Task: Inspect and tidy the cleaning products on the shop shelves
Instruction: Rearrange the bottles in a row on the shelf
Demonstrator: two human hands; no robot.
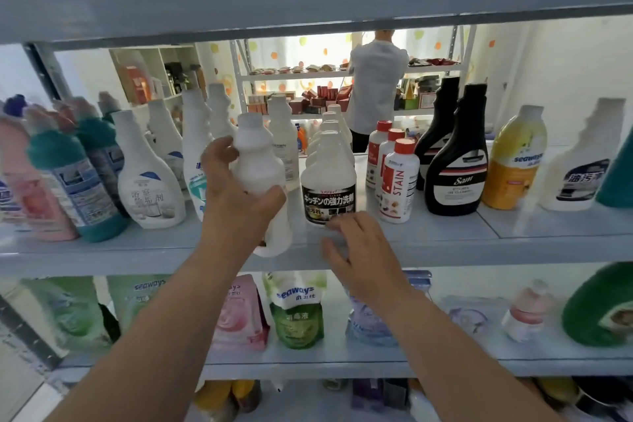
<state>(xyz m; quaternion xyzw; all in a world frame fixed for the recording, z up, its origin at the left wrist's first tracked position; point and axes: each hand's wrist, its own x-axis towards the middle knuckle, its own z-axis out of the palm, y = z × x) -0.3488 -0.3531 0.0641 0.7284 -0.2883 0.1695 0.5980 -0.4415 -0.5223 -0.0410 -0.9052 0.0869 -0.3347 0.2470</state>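
Left hand [239, 195] grips a plain white bottle [262, 164], fingers curled round its waist, just left of the black-labelled bottle [328, 195]; base at the shelf [445, 243] front edge, no label showing. Right hand [356, 250] spread, holding nothing, just below the black-labelled bottle. Rows either side stand upright. Judged mid-task: the held bottle needs seating, and the pouches [298, 312] below look unchecked.

Free: shelf front edge [445, 240]; bottle rows [455, 168] block rear.
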